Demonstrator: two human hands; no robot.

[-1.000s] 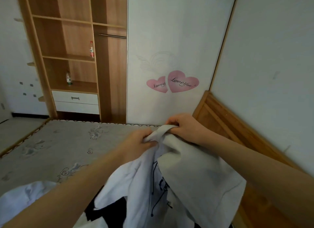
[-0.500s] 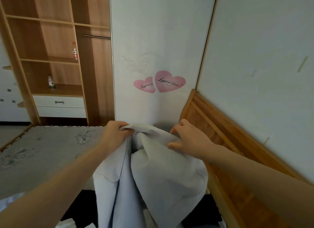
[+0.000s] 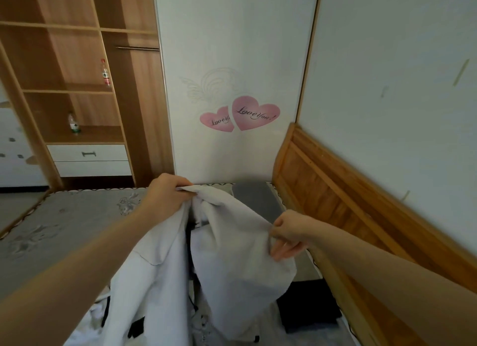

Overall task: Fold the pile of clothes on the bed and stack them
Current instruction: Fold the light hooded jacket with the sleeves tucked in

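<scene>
A white garment with black markings hangs lifted above the bed. My left hand grips its top edge at the upper left. Lower and to the right, my right hand pinches another edge of the same garment. The cloth sags between the two hands and drapes down over the rest of the pile. More white and black clothing lies beneath it at the bottom of the view. A folded grey garment lies flat at the bed's far right corner, and a dark folded garment sits by the right rail.
The wooden bed frame runs along the right wall. A wardrobe with a white door bearing pink heart stickers stands behind the bed, with open shelves holding two bottles and white drawers on the left. Patterned grey mattress stretches left.
My hands have drawn apart along the garment's edge: the right hand has dropped lower and to the right, while the left holds the top. The grey folded garment behind now shows.
</scene>
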